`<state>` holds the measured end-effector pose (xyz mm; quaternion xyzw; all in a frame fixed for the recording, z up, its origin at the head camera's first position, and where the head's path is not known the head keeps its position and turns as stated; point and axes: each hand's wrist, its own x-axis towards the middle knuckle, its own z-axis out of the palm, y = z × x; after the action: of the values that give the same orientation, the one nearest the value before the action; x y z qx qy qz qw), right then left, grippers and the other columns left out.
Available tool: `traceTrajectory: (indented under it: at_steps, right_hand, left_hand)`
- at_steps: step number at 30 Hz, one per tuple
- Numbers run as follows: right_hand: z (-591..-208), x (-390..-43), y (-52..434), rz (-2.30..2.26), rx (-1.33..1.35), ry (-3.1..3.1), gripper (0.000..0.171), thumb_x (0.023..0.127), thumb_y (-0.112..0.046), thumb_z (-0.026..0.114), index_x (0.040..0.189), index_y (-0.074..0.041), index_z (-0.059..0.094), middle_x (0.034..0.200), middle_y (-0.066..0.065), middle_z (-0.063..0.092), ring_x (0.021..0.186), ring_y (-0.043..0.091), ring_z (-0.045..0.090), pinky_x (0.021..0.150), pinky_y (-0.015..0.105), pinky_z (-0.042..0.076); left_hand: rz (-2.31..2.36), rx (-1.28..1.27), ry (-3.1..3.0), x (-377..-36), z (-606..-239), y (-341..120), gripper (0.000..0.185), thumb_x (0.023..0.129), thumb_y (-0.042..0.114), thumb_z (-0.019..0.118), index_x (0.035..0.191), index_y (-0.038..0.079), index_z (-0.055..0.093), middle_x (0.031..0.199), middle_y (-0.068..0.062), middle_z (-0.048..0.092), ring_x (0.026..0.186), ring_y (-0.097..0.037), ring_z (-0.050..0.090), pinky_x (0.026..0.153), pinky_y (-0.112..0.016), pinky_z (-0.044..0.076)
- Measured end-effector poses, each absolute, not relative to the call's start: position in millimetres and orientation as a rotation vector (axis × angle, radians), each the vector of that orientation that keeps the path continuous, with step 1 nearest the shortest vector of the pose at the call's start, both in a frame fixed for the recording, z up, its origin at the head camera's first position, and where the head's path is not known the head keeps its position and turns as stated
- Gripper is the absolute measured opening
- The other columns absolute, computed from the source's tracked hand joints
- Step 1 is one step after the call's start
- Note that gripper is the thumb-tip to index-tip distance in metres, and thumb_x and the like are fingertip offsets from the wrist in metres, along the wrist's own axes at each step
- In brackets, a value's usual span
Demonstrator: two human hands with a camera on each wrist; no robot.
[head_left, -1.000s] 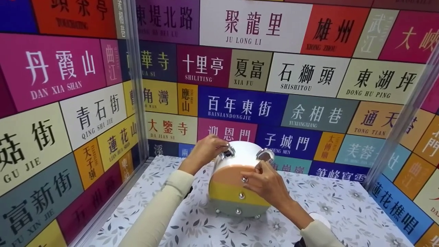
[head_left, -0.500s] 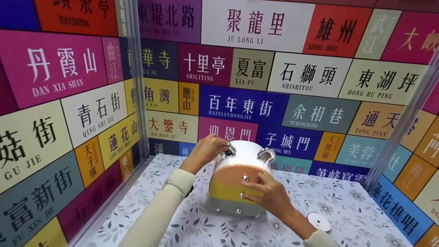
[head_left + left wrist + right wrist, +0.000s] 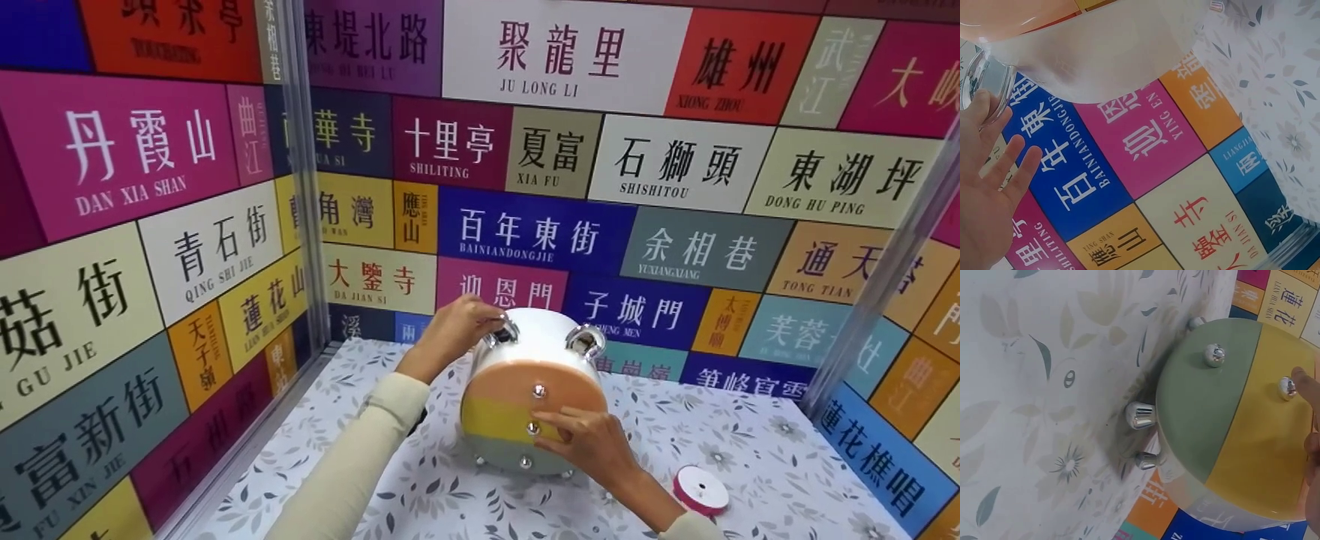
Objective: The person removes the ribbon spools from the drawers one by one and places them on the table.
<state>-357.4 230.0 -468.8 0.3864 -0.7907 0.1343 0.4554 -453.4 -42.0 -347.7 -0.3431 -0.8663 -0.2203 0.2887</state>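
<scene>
A round drum-shaped box [image 3: 525,397] lies on its side on the floral tablecloth [image 3: 750,450]. Its face is banded orange, yellow and green, with a row of metal studs. The body is white and has chrome feet. My left hand [image 3: 457,326] reaches over the top left, its fingertips against one chrome foot [image 3: 506,330]. In the left wrist view its fingers [image 3: 1013,160] lie fairly straight beside that foot [image 3: 974,76]. My right hand [image 3: 592,442] rests on the yellow band, its index fingertip [image 3: 1304,379] touching a stud [image 3: 1286,388].
A red ribbon spool [image 3: 701,489] lies on the cloth right of my right wrist. Walls of coloured name signs close in the left, back and right. Metal posts [image 3: 296,172] stand at the corners.
My right hand slid down the box face from the orange band's stud to the yellow band's stud. The ribbon spool came into view. My left hand stayed put.
</scene>
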Motion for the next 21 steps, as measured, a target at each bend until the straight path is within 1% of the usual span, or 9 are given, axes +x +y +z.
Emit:
traceTrajectory:
  at_steps: [6, 9, 12, 16, 18, 21]
  right_hand:
    - [-482.3, -363.0, 231.7, 0.391, 0.958, -1.990, 0.051, 0.062, -0.034, 0.101, 0.110, -0.027, 0.083, 0.064, -0.017, 0.061, 0.057, -0.007, 0.045, 0.050, 0.014, 0.040]
    - [-486.1, -365.7, 231.4, 0.393, 0.939, -1.991, 0.050, 0.061, -0.034, 0.101, 0.108, -0.028, 0.084, 0.063, -0.016, 0.065, 0.054, -0.007, 0.049, 0.049, 0.015, 0.043]
    - [-488.0, -368.0, 231.0, 0.376, 0.936, -1.978, 0.046, 0.062, -0.033, 0.100, 0.106, -0.028, 0.084, 0.063, -0.014, 0.067, 0.052, -0.006, 0.051, 0.048, 0.015, 0.044]
    - [-489.6, -371.3, 229.8, 0.344, 0.952, -1.936, 0.038, 0.068, -0.024, 0.098, 0.103, -0.028, 0.084, 0.068, -0.013, 0.072, 0.052, -0.003, 0.055, 0.048, 0.015, 0.046]
    - [-491.0, -373.0, 229.3, 0.329, 0.955, -1.905, 0.036, 0.068, -0.020, 0.097, 0.101, -0.028, 0.085, 0.072, -0.012, 0.074, 0.052, -0.001, 0.058, 0.048, 0.016, 0.047]
    - [-493.0, -374.1, 228.3, 0.327, 0.954, -1.870, 0.034, 0.069, -0.020, 0.097, 0.099, -0.028, 0.085, 0.077, -0.011, 0.077, 0.052, 0.003, 0.062, 0.049, 0.017, 0.049]
  left_hand:
    - [-0.617, -0.922, -2.308, -453.3, -348.4, -39.4, 0.019, 0.098, 0.026, 0.074, 0.114, 0.021, 0.082, 0.103, 0.002, 0.077, 0.097, -0.018, 0.064, 0.084, -0.033, 0.057]
    - [-0.615, -0.929, -2.315, -453.3, -347.7, -40.0, 0.020, 0.097, 0.026, 0.074, 0.116, 0.022, 0.081, 0.104, 0.003, 0.077, 0.098, -0.018, 0.064, 0.085, -0.032, 0.057]
    - [-0.608, -0.925, -2.325, -453.4, -347.5, -40.2, 0.020, 0.097, 0.026, 0.075, 0.115, 0.023, 0.081, 0.104, 0.004, 0.077, 0.098, -0.017, 0.064, 0.086, -0.031, 0.057]
    - [-0.603, -0.919, -2.327, -453.5, -347.6, -40.8, 0.019, 0.097, 0.025, 0.075, 0.115, 0.023, 0.081, 0.104, 0.003, 0.077, 0.099, -0.017, 0.064, 0.088, -0.031, 0.057]
    - [-0.601, -0.920, -2.322, -453.7, -347.9, -40.9, 0.020, 0.097, 0.025, 0.075, 0.115, 0.023, 0.081, 0.103, 0.002, 0.076, 0.099, -0.017, 0.065, 0.088, -0.031, 0.057]
    - [-0.601, -0.923, -2.319, -454.0, -348.5, -41.5, 0.020, 0.097, 0.026, 0.075, 0.116, 0.022, 0.081, 0.103, 0.002, 0.076, 0.099, -0.017, 0.065, 0.088, -0.031, 0.057]
